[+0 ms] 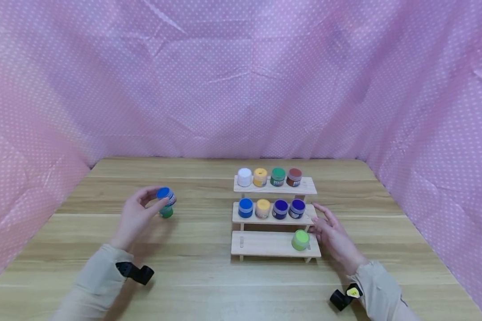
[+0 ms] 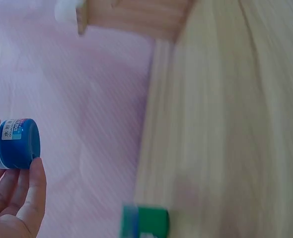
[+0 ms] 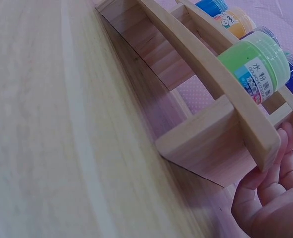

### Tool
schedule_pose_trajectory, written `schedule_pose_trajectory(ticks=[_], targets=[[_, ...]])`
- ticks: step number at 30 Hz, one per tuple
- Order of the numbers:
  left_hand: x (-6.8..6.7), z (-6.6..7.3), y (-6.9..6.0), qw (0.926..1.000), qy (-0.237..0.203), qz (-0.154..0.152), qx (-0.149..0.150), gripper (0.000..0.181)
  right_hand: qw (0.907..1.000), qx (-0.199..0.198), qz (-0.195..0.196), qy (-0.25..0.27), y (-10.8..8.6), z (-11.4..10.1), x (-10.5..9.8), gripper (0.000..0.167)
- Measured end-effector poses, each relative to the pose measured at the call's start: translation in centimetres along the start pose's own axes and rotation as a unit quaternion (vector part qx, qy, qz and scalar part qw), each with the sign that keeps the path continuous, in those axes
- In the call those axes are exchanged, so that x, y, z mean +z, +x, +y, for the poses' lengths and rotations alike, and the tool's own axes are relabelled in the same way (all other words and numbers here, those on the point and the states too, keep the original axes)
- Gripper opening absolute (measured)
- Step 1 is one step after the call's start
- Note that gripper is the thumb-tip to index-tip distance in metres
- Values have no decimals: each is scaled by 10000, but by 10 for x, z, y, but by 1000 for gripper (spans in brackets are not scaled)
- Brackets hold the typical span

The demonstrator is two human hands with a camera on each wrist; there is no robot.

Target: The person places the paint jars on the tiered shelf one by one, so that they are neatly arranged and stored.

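My left hand (image 1: 134, 218) pinches a blue paint jar (image 2: 21, 144) by its sides, fingers below and thumb opposite in the left wrist view. From the head, that jar overlaps a green paint jar (image 1: 166, 212), which shows blurred in the left wrist view. My right hand (image 1: 339, 243) is at the right end of a three-tier wooden display rack (image 1: 265, 244); its fingertips (image 3: 256, 178) touch the end of a shelf. On the lowest tier, toward the right, sits a light-green paint jar (image 1: 300, 240), its label facing out in the right wrist view.
The middle tier bears a blue jar (image 1: 245, 208), a yellow jar (image 1: 263, 209) and two dark-blue jars (image 1: 280, 209). On top stand white (image 1: 244, 177), yellow, green and red-brown jars. A pink dotted cloth (image 1: 241, 89) hangs around the wooden table (image 1: 197, 276).
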State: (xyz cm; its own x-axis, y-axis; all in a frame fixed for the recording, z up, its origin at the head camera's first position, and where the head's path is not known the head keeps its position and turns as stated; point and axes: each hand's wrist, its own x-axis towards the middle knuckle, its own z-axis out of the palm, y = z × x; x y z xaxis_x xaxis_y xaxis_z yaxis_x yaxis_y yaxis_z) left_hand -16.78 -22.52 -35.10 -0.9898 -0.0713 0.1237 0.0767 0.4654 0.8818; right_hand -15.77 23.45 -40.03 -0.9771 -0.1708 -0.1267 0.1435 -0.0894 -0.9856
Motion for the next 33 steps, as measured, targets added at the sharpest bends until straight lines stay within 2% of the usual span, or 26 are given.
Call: schedule_pose_trajectory(ticks=[3,7,10,13,18,21,24,26,28,33], targets=[[9,14,-2,9997,-178,-142,126,48,10000,-29,36,15,-1,1,0,35],[22,30,-5,9982,-275,-275,459,45,10000,-60,4,54,-3,4,0,34],[30,38,-7,9970,-228,-310,678,43,10000,-29,0,81,-4,6,0,34],[37,45,-8,9960,-243,-401,759,42,10000,8,36,47,-5,7,0,37],[50,61,-6,9916,-301,-747,1014,43,9999,-47,73,128,-7,7,-2,42],[62,73,-4,9837,-355,-836,1551,41,9997,-100,32,234,-7,5,-4,41],[75,83,-4,9726,-388,-839,2135,39,9994,-133,-26,317,-7,1,-5,41],[84,89,-5,9650,-483,-909,2411,38,9994,-122,-27,311,-6,-1,-5,44],[93,93,-6,9592,-597,-1013,2572,37,9995,-99,-18,290,-4,-2,-5,44],[111,102,-16,9499,-931,-1225,2720,36,9997,-30,-118,196,-2,-1,-2,48]])
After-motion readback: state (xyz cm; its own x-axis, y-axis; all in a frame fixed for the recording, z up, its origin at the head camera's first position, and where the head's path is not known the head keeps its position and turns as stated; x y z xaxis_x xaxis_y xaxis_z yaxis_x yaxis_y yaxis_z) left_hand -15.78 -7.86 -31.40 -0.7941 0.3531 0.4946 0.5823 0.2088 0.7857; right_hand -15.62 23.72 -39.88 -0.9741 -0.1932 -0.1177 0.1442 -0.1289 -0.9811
